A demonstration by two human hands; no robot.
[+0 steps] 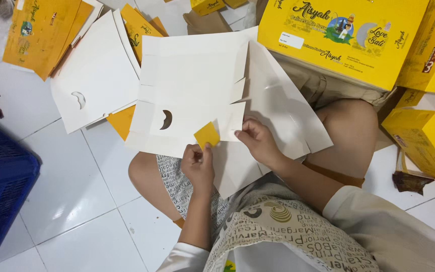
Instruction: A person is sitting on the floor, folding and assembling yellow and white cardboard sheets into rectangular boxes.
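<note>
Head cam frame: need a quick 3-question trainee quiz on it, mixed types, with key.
1. True or false: the left hand pinches a folded-up yellow flap of the flat box blank.
2. Which side of the blank faces up? A) the white inside B) the yellow printed outside C) a clear film.
3. Fill in: the right hand grips the blank at its ___ edge, beside a slit.

Key
1. True.
2. A; only the turned-up flap shows yellow.
3. Near (the edge closest to the person).
</note>
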